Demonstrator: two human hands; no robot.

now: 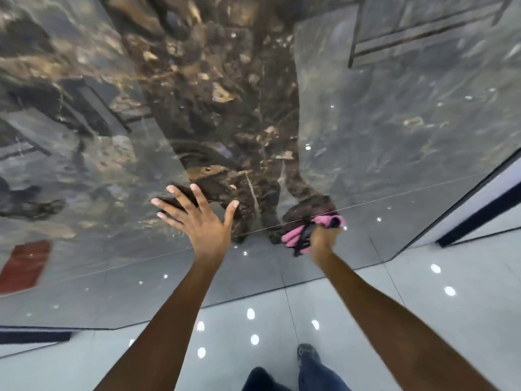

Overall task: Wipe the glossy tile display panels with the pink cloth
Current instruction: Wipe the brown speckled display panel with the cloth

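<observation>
Feet and floor: a shoe [308,355] and dark trouser legs stand on the pale glossy floor tiles [423,320], which mirror ceiling spots.
Right hand [324,238]: fingers curled round the pink cloth [296,235], bunched in the fist; a dark strip of the cloth, or a strap, hangs through it, and the blur does not let me tell which.
Cloth position: pressed against the lower part of the glossy tile display panel [380,122], right on the thin horizontal joint line [394,197], with its own reflection just above.
Left hand [203,221]: fingers spread and straight, holding nothing, palm toward the panel near its lower edge; fingertips appear to meet their reflection, so it is likely bracing there.
Cloth handling: soft, light and limp; it will fold and slip inside a loose fist, so a full-hand bunch as now, with a flat pad of fabric facing the tile, looks the sound hold.
Panel handling: hard, stiff, very slippery under cloth and probably brittle at the edges; it also shows finger smears, so the bare left palm may leave marks to be wiped after.
Far field: dark marbled brown and grey pattern rising overhead, carrying the person's reflection.
Progress: wiping under way, low on the panel; most of the surface above looks yet to be covered.
</observation>
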